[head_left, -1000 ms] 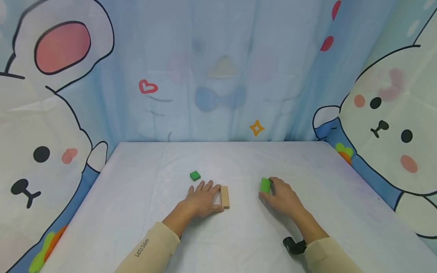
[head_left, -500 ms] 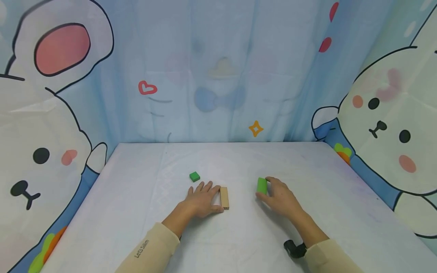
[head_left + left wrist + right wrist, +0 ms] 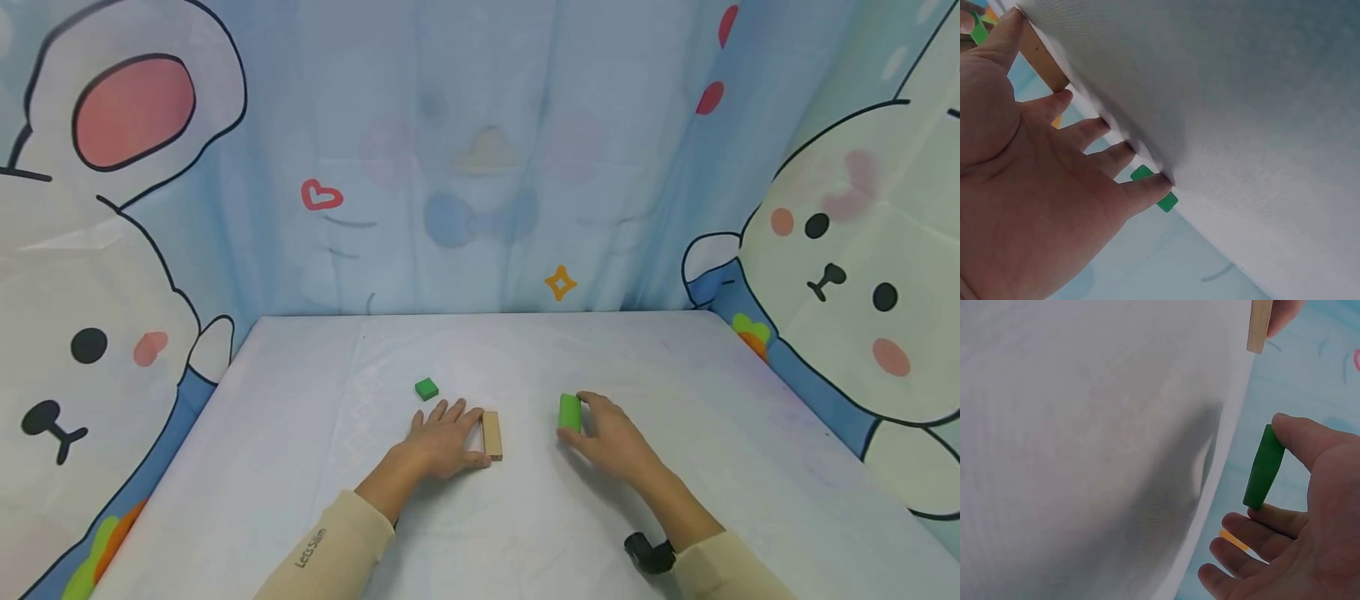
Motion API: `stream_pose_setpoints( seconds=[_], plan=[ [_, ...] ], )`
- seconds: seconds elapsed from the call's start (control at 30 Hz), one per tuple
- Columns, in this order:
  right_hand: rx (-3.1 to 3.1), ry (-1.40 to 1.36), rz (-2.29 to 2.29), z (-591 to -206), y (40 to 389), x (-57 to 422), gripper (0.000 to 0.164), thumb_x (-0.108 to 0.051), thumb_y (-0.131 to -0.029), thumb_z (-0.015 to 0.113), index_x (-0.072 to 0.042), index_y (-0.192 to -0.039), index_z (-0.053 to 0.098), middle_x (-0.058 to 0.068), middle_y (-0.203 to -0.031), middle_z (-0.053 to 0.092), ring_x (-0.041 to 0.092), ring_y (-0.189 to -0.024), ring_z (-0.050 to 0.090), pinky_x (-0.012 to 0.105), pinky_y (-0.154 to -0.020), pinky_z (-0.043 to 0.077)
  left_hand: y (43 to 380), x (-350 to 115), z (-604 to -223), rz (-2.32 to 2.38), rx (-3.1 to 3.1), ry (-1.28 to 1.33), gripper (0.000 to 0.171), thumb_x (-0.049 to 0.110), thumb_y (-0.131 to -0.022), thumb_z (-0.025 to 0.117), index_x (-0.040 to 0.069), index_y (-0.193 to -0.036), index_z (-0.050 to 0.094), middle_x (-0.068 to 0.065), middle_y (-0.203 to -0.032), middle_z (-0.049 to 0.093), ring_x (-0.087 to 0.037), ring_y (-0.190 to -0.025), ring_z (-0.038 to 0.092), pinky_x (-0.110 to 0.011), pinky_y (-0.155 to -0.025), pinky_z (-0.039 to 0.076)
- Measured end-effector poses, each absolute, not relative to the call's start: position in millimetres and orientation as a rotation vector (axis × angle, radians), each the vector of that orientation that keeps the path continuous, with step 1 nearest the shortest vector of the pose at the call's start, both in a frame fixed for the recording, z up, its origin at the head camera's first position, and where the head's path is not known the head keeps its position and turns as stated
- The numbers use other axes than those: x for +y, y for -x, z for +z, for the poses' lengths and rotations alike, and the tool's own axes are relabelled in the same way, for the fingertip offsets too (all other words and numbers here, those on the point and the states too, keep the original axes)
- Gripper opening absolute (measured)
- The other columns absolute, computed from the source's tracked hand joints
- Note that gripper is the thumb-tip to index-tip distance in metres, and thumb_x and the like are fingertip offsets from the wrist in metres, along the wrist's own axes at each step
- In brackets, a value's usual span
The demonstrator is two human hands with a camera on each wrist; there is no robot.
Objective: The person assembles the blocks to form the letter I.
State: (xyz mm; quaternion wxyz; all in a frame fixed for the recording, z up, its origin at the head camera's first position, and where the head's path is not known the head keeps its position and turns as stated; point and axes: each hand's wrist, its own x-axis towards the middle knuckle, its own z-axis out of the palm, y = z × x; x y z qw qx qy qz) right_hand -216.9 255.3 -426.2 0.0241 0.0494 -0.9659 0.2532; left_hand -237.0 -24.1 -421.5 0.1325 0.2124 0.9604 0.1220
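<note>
In the head view my left hand (image 3: 442,443) rests at the left side of a plain wooden block (image 3: 492,436) on the table. Its thumb and index finger pinch the block near its two ends, as the left wrist view (image 3: 1044,62) also shows; the other fingers are spread, tips on the cloth. My right hand (image 3: 617,437) pinches a bright green block (image 3: 570,412) by its ends between thumb and index finger. In the right wrist view this green block (image 3: 1264,467) hangs off the table. A smaller green piece (image 3: 427,389) lies beyond my left fingertips.
A white cloth covers the table (image 3: 360,517). Under the right wrist shows a black device (image 3: 649,553). Behind the table's far edge hangs a light blue curtain (image 3: 480,100) with cartoon prints.
My right hand has moved slightly to the left with the green block, nearer the wooden block. The left hand, wooden block and small green piece stay where they were.
</note>
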Motion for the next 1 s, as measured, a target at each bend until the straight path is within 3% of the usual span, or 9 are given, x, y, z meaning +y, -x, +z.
stream_pose_setpoints(
  seconds=[1.0],
  plan=[
    [-2.966, -0.210, 0.757, -427, 198, 245, 0.075, -0.036, -0.096, 0.073, 0.008, -0.148, 0.044, 0.032, -0.150, 0.050, 0.050, -0.140, 0.048, 0.063, -0.111, 0.043, 237, -24, -422, 0.358, 2.781, -0.608, 0.079, 0.059, -0.098, 0.062, 0.023, -0.162, 0.034, -0.008, -0.172, 0.026, -0.035, -0.160, 0.021, -0.063, -0.125, 0.020]
  ],
)
